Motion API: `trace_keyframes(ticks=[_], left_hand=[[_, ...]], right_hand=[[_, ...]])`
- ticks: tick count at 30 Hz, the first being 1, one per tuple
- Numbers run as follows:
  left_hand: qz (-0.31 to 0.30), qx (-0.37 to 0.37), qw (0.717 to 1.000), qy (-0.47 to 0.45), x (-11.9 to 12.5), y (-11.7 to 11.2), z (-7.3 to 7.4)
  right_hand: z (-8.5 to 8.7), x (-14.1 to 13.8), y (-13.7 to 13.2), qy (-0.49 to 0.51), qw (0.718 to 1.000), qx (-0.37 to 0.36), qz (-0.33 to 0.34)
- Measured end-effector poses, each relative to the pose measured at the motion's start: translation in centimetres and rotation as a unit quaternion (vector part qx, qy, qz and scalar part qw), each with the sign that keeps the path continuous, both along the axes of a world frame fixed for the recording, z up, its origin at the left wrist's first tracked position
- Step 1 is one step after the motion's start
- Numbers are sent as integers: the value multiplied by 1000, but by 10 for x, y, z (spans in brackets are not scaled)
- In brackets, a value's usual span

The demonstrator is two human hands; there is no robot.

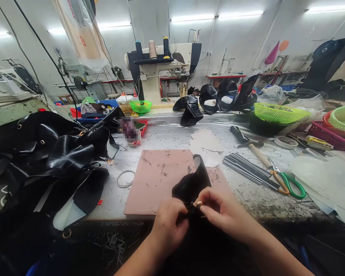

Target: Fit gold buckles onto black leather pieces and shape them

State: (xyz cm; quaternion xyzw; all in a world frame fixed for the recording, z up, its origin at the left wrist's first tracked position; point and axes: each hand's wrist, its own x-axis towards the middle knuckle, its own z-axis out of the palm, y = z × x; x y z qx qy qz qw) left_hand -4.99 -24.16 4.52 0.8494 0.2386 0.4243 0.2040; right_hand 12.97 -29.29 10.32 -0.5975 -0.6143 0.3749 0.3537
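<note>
A black piece [186, 186] lies partly on a pink board [149, 180] at the near edge of the counter [166, 136]. At its near end, the fingers of the right hand [220, 210] pinch a gold-coloured fitting [199, 204]; those of the left hand [171, 220] curl nearly closed, their hold hidden. Toward the counter's right edge, a yellow packet [319, 142] bears lettering too small to read.

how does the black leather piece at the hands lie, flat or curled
Curled at its far end: there the black leather piece bends, showing a grey inner face.
</note>
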Motion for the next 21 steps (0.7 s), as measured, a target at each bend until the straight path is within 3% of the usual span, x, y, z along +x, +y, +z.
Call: trace_keyframes(ticks=[2,5,8,11,17,21], left_hand=[[3,-67,998,11,0,-1,3],[0,-166,978,124,-5,-1,16],[-46,-226,950,212,-13,4,31],[-60,-269,936,220,-16,8,37],[1,-162,955,248,-2,-1,27],[-19,-186,956,225,0,-8,25]], right_hand=[[1,-1,-2,-22,999,4,25],[1,1,-2,-8,1000,-3,30],[-3,2,-2,30,999,-7,25],[-6,0,-2,45,998,7,33],[-2,-9,-1,1,998,-2,70],[-2,-11,0,-45,998,2,33]])
